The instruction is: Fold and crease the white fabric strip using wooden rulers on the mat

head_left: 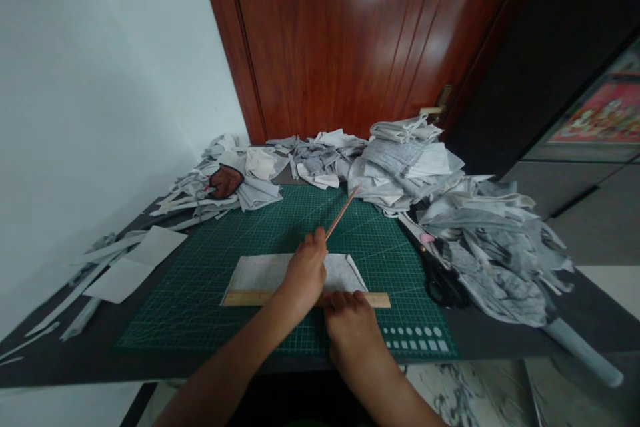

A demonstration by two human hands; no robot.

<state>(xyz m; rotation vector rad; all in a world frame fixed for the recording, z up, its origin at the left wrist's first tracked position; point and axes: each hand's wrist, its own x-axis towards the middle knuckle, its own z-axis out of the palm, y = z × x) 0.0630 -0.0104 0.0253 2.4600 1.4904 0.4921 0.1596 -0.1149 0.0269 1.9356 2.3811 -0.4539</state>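
A folded piece of light grey cloth (265,271) lies on the green cutting mat (235,220). Along its near edge runs a flat wooden ruler (245,297). My left hand (306,268) is closed around a long thin reddish-brown stick (342,213), whose far end points up and right toward the cloth pile; I cannot tell exactly what it is. Curled fingers of my right hand (351,323) grip the ruler right of its middle, near the cloth's right part. My left hand and forearm hide part of the cloth and ruler.
Black-handled scissors (443,277) lie at the mat's right edge beside heaped grey cloth (500,240). More folded cloth (405,160) is stacked behind. Scraps and a brown cloth piece (225,181) sit back left, white sheets (135,267) at left. A door (340,47) stands behind.
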